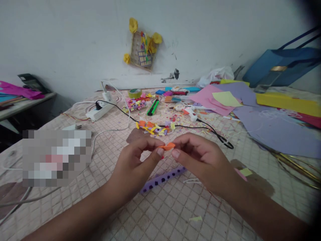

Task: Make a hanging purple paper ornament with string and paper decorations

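Between the fingertips of both hands is a small folded piece of orange paper (167, 146), held above the table. My left hand (140, 155) pinches its left end with thumb and forefinger. The right end is pinched by my right hand (197, 154). Below them lies a purple paper strip (163, 179) with a row of dark dots, partly covered by the hands. A tiny bit of red or pink shows under my left thumb. Just beyond the fingers rests a cluster of orange, yellow and purple paper pieces (154, 128).
A glue gun (191, 113) with a black cord lies behind the hands, near a green box cutter (152, 107). A power strip (100, 111) with cables stands at left. Purple paper sheets (265, 127) spread at right, before a blue bag (278, 67). Paper scraps litter the patterned cloth (140, 221).
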`<state>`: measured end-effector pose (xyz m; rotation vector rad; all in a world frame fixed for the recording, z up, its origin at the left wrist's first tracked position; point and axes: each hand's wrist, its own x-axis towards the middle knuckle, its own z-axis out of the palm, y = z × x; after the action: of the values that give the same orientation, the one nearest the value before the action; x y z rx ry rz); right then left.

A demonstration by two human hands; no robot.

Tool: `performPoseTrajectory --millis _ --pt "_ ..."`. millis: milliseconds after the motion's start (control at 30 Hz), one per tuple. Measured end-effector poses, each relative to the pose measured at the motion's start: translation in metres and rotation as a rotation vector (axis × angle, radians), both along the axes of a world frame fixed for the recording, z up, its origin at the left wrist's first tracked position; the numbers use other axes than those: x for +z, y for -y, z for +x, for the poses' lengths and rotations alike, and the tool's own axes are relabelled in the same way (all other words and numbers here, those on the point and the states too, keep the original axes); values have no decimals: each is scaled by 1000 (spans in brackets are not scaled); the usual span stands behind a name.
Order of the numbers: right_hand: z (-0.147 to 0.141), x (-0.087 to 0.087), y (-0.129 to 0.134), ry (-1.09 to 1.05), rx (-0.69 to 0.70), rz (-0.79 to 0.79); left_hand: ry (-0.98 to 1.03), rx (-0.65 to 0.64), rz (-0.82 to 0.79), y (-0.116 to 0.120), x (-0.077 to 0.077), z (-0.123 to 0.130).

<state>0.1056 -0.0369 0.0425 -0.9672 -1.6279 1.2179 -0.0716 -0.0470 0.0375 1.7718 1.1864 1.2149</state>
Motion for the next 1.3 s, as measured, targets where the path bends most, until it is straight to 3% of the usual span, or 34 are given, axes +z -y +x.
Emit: performPoseTrajectory --millis 333,733,900,1300 --pt "0 1 0 7 24 30 13 -25 33 1 3 1" --pt "1 3 -1 -21 37 -17 463 -222 -389 -5 6 4" --pt "1 4 1 -67 108 -1 479 -262 -487 -7 4 3" --pt "2 2 2 -65 117 -22 570 -346 -668 -7 3 3"
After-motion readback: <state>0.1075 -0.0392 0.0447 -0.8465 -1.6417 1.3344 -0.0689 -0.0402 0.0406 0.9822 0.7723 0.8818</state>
